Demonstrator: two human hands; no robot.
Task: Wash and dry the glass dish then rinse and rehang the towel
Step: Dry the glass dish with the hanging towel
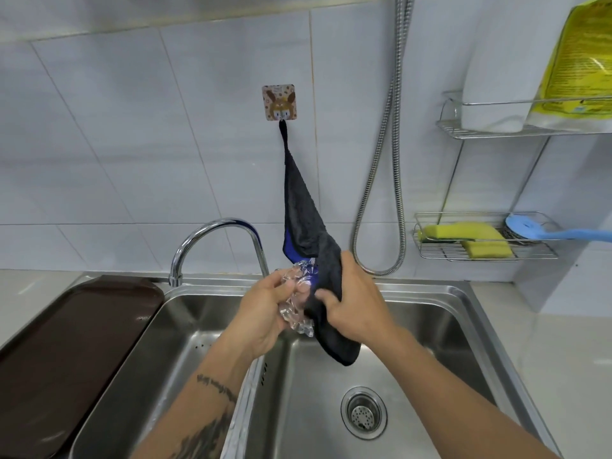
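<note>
A clear cut-glass dish point(295, 301) is held above the sink divider by my left hand point(265, 313), fingers wrapped round its left side. A dark grey towel point(303, 207) with a blue underside hangs by its loop from a square cartoon wall hook point(279, 102). Its lower end is pulled down over the dish's right side, where my right hand point(352, 304) grips the cloth and presses it against the glass. The towel's tail hangs below my right hand. Much of the dish is hidden by hands and cloth.
A double steel sink point(430, 342) lies below, with a drain strainer point(363, 411) in the right basin. The chrome tap point(212, 240) arches behind my left hand. A brown tray point(76, 339) covers the left side. Wire shelves point(483, 241) at right hold yellow sponges and a blue brush; a metal hose point(392, 144) hangs down the wall.
</note>
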